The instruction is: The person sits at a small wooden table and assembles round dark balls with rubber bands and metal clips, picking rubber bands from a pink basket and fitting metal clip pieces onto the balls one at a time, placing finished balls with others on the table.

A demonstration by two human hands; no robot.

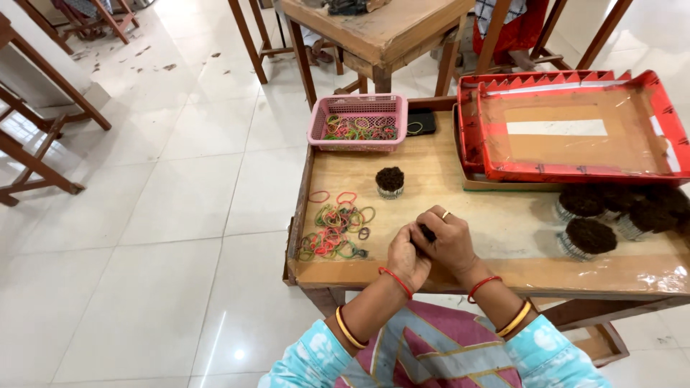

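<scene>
Both hands [430, 248] clasp small dark bundle [428, 232].

A craft workshop: rows of wooden worktables [503, 237] on white tiled floor [165, 215], basket [357, 122] of rubber bands.

A table [503, 269] fills the right half of the frame. At its lower middle the left hand [407, 257] and right hand [449, 241] meet around a small bundle [428, 233]. Left of them lies a heap of rubber bands [334, 230]; above them stands a single bundle [389, 181]. A basket [357, 122] sits at the table's upper left, trays [571, 129] at upper right, more bundles [611, 215] below the trays.
</scene>
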